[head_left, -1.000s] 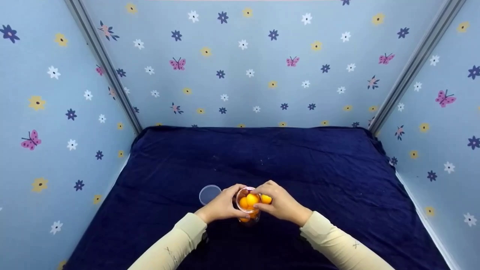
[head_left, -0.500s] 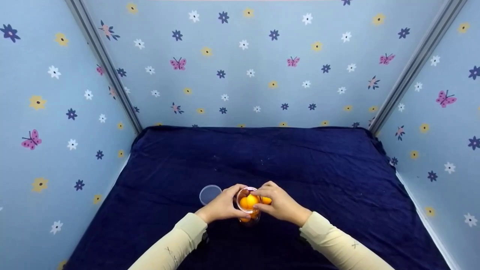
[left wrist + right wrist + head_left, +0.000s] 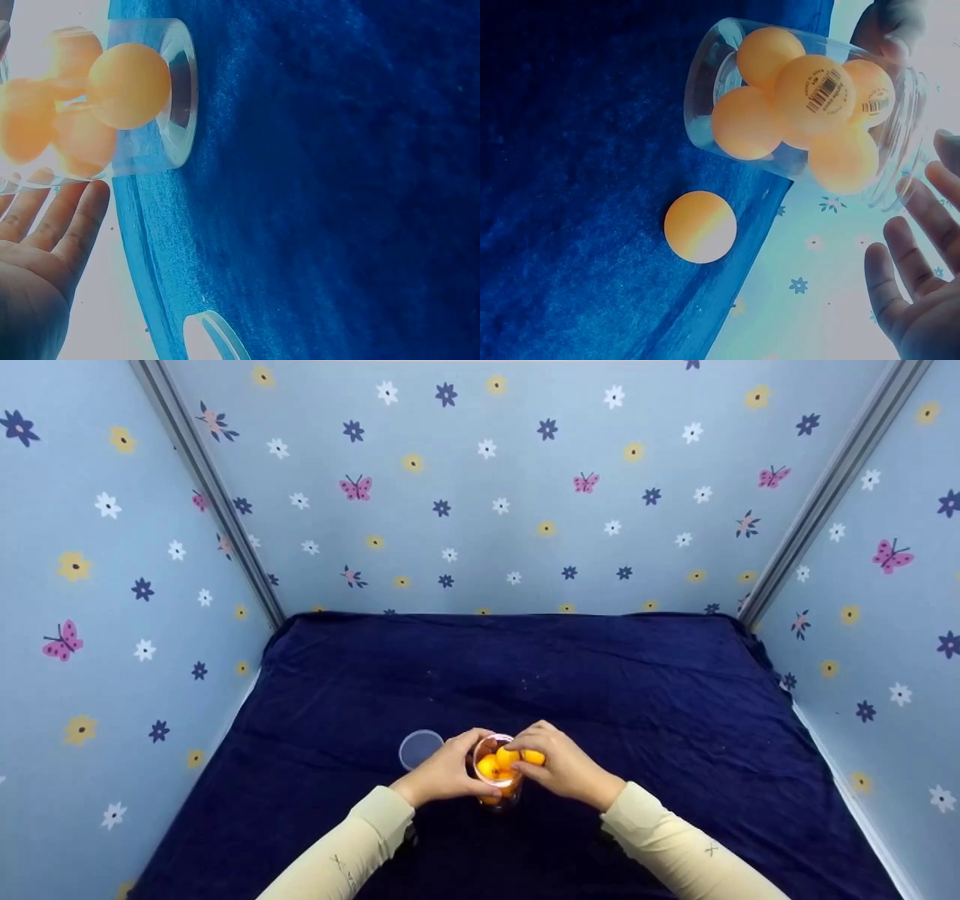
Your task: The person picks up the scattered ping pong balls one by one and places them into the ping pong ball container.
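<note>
In the head view my left hand (image 3: pixel 448 771) grips a clear plastic jar (image 3: pixel 142 154) round its side. Several orange ping-pong balls (image 3: pixel 815 94) fill the jar, some printed with barcodes. At the jar's mouth, the thumb and forefinger of my right hand (image 3: pixel 564 765) pinch a ping-pong ball (image 3: pixel 507 757) at the top. That hand's other fingers (image 3: pixel 901 259) are spread beside the jar in the right wrist view. Another ping-pong ball (image 3: pixel 700 226) lies outside on the cloth, partly hidden behind my right hand in the head view.
A round clear lid (image 3: pixel 421 749) lies on the cloth just left of the jar. Dark blue cloth (image 3: pixel 637 682) covers the table. Flower-patterned walls (image 3: pixel 495 487) stand behind and at both sides, with grey metal strips at the corners.
The pinched ping-pong ball has shifted slightly right and up at the mouth, uncovering more of the ball beside it. My left hand keeps its place on the jar.
</note>
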Motion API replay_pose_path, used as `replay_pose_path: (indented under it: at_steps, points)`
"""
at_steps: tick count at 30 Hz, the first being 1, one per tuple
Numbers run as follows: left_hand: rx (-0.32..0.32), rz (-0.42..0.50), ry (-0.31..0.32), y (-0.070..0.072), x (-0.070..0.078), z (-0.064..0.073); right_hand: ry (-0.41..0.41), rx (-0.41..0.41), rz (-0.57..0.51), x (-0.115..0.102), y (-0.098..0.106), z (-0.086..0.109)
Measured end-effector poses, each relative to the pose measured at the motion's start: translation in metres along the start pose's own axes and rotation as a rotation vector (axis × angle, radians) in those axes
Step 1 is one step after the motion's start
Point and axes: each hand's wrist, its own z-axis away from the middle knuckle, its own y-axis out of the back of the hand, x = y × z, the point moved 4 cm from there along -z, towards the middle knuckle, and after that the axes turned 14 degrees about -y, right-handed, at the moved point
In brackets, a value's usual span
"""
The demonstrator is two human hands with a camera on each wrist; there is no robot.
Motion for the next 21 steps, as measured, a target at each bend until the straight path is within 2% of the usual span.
replay_pose_path:
  at_steps: [8,21]
  points:
    - [0.006,0.023,0.001,-0.001,-0.001,0.0,-0.067,0.008,-0.028,0.004,0.01,-0.002]
    - [0.012,0.027,0.016,-0.002,-0.003,0.001,-0.12,0.066,-0.044,0.022,0.019,0.002]
